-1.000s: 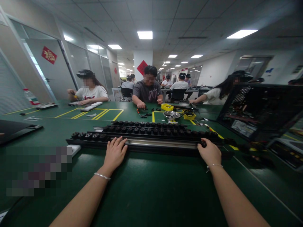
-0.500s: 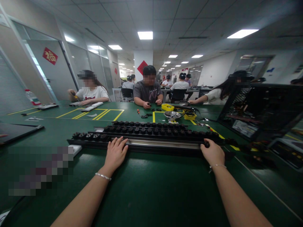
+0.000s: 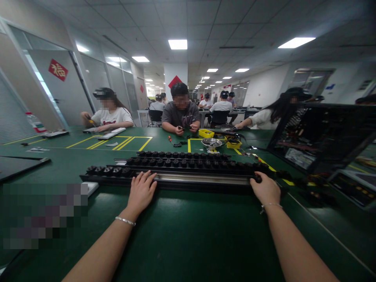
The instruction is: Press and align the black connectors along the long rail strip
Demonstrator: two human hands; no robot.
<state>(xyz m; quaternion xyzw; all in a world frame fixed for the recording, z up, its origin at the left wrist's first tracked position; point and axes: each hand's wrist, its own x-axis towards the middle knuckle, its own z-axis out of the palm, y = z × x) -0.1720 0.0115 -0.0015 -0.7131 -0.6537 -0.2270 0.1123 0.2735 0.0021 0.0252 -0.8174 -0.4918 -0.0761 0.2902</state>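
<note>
Head view: the bare green table (image 3: pixel 188 235) fills the foreground, with the person's two forearms reaching across it, a bracelet on each wrist. The left hand (image 3: pixel 143 190) is open, its fingers spread and laid on a long black rail (image 3: pixel 202 188), just right of a short row of round black sockets (image 3: pixel 108 170) at the rail's left end. The right hand (image 3: pixel 266 188) has thumb and fingers closed on a small round black piece (image 3: pixel 258 178) towards the right end of the same rail; whether that piece is seated in the rail cannot be told. Between the hands a shiny metal strip (image 3: pixel 202 179) runs along the rail. To the left lies a white bar (image 3: pixel 90 188), partly blurred out, and farther left a dark flat panel (image 3: pixel 20 166). Just behind the near rail stand two more rows of round black pieces (image 3: pixel 183 163), side by side. On the right, beyond the right hand, an open black case (image 3: pixel 329 133) leans at an angle with parts inside. Past the rows are a metal bowl (image 3: pixel 211 143), two yellow trays (image 3: pixel 206 133) and an orange-handled tool (image 3: pixel 173 141). Across the table a co-worker in a grey shirt (image 3: pixel 188 113) handles something small and dark; another in white (image 3: pixel 114 113) sits farther left. Behind them, more people sit below ceiling lights (image 3: pixel 178 44).
</note>
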